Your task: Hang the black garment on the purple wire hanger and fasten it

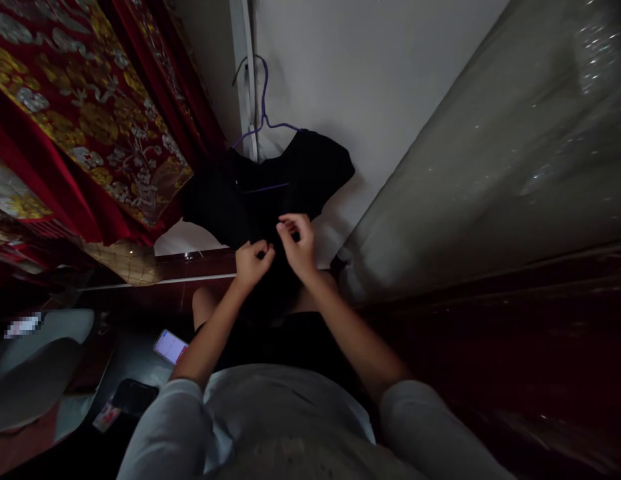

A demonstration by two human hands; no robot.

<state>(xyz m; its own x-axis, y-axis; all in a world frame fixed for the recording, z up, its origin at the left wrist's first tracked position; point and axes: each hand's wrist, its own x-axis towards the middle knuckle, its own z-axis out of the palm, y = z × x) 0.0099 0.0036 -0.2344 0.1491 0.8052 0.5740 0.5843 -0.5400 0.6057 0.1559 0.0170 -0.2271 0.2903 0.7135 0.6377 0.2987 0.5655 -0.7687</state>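
A black short-sleeved garment [320, 167] hangs by its shoulders from a purple wire hanger [265, 120]. My left hand [253, 262] is closed in a pinch at the front of the garment, and dark cloth lies at its fingertips. Just to the right and slightly higher, my right hand [299, 245] has thumb and forefinger curled together in front of the same cloth. Whatever its fingertips hold is too small and dark to make out. The two hands are a short gap apart.
Red cloth with gold and silver embroidery [125, 127] hangs at the left. A large sheet of clear plastic [490, 153] covers the right side. A lit phone [170, 347] and a dark tray-like object [135, 397] lie on a black surface at lower left, near a grey chair [40, 373].
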